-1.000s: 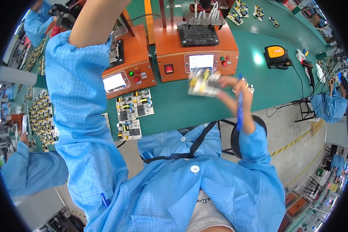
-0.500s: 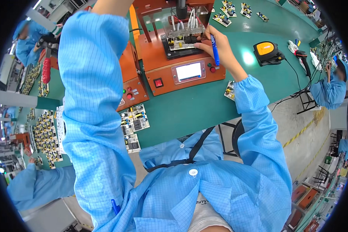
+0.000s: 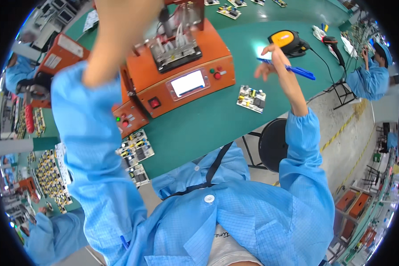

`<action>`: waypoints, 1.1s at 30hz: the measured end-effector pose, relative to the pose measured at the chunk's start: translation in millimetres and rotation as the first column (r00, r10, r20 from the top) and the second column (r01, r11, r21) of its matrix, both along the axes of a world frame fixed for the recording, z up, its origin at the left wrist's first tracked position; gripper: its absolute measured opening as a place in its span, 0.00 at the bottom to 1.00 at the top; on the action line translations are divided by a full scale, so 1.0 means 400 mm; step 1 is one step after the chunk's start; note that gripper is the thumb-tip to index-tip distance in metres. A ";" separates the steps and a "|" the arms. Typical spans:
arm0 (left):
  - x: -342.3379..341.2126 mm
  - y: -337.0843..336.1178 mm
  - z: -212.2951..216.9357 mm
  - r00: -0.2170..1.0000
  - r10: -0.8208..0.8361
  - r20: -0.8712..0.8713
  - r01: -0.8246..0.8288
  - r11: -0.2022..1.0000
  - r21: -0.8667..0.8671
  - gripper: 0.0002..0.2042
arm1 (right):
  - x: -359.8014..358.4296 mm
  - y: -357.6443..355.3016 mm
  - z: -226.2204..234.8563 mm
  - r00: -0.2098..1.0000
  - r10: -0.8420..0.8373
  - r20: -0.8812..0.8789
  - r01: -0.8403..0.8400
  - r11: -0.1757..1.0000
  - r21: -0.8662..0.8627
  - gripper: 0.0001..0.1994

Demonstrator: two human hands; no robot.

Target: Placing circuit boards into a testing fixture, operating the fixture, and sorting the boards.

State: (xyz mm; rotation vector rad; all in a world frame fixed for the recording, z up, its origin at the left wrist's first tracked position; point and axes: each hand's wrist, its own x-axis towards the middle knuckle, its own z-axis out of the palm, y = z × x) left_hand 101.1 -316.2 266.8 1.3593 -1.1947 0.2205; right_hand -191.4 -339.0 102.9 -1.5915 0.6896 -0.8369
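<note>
Blue pen (image 3: 292, 69) held in right hand (image 3: 277, 62), above green bench (image 3: 208, 119).

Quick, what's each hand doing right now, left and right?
Left hand: raised over the orange test machine; grip cannot be told.
Right hand: holding a blue pen.

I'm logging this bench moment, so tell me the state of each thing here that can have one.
Right hand: raised above the bench, holding a blue pen.
Blue pen: held, roughly level.
Left hand: raised at the orange test fixture's top; its grip is hidden.
Orange test fixture: screen lit.
Loose circuit board: lying flat on the green bench, untouched.
Yellow scanner: resting on the bench, cable attached.
</note>
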 end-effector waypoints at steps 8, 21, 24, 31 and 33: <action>-0.132 0.245 -0.134 0.458 0.036 0.888 -0.116 0.993 0.020 0.12 | -0.180 0.042 -0.234 0.968 -0.228 -0.105 0.236 0.968 0.081 0.18; -0.009 0.633 -0.198 0.749 -0.173 0.639 -0.032 0.955 0.296 0.22 | -0.194 0.099 -0.214 0.919 -0.371 -0.135 0.314 0.894 -0.321 0.10; 0.019 0.717 -0.240 0.804 -0.030 0.594 -0.114 0.972 0.204 0.20 | -0.195 0.131 -0.217 0.924 -0.325 -0.203 0.163 0.812 -0.561 0.06; 0.031 0.844 -0.383 0.933 0.163 0.321 -0.244 0.942 0.231 0.18 | -0.172 0.105 -0.235 0.816 -0.511 -0.269 0.245 0.728 -0.640 0.19; 0.026 0.871 -0.411 0.949 0.203 0.241 -0.266 0.926 0.267 0.18 | -0.166 0.045 -0.220 0.714 -0.654 -0.250 0.415 0.683 -0.602 0.19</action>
